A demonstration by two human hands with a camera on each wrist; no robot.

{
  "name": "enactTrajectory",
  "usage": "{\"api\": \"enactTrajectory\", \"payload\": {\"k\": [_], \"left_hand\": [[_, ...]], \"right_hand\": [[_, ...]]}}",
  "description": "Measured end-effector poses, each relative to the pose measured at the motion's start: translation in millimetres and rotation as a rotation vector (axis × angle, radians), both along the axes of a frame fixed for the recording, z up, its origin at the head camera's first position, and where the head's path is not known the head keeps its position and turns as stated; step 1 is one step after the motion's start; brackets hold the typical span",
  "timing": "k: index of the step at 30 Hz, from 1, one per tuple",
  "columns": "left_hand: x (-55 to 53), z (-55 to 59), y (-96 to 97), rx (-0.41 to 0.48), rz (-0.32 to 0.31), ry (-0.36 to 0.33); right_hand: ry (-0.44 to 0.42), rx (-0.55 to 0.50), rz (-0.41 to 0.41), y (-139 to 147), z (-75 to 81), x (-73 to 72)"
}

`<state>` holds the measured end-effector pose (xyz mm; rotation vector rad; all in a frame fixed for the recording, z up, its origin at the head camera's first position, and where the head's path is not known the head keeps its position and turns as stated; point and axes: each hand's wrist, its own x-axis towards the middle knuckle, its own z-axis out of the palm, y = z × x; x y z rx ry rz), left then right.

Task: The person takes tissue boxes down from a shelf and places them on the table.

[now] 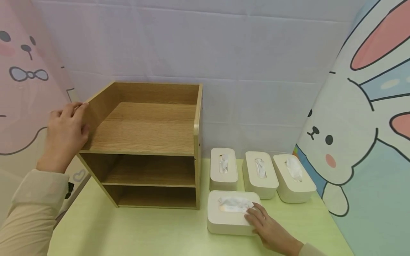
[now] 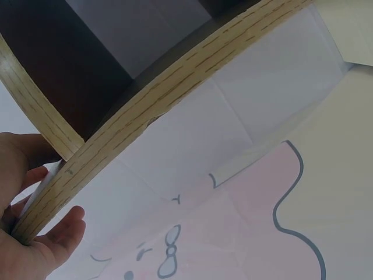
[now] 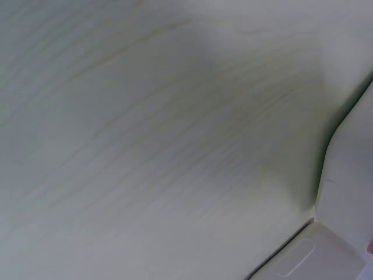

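My left hand (image 1: 65, 133) grips the left side panel of a wooden shelf unit (image 1: 144, 124), near its upper front edge. Thumb and fingers show on either side of that panel's edge (image 2: 111, 140) in the left wrist view. At the shelf's right, a white tissue box (image 1: 229, 227) lies crosswise on the table, a tissue (image 1: 235, 204) poking from its slot. My right hand (image 1: 269, 227) rests at the right end of this box, its fingertips on the lid beside the tissue. The underside of the right hand is hidden.
Three more white tissue boxes stand behind: one near the shelf (image 1: 223, 183), a middle one (image 1: 261, 188) and a right one (image 1: 296, 195). The light green table (image 1: 153, 231) meets a white cloth backdrop (image 1: 256, 71), with rabbit-printed panels (image 1: 371, 177) at the sides.
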<state>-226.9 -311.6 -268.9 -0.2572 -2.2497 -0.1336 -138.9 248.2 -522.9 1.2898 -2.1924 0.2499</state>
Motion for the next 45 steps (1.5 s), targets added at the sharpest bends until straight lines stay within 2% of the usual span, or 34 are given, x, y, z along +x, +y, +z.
{"api": "enactTrajectory", "payload": {"k": [16,25,35,39,45], "left_hand": [[-0.1,0.5,1.4,0.001,0.012,-0.024],[0.5,0.6,1.0,0.003,0.006,-0.021],[3.9,1.8,1.9,0.007,0.000,-0.014],[4.8,4.2,0.9,0.006,0.011,-0.075],[6.7,13.2,-1.8,0.001,0.044,-0.270]], "right_hand": [[-0.005,-0.035,0.031,6,-4.4,-15.8],[-0.044,-0.023,-0.006,9,-5.3,-19.5],[-0.050,-0.008,-0.043,7,-2.9,-16.7],[-0.049,0.000,-0.057,6,0.3,-14.4],[-0.024,0.041,-0.116,2,9.1,-11.3]]}}
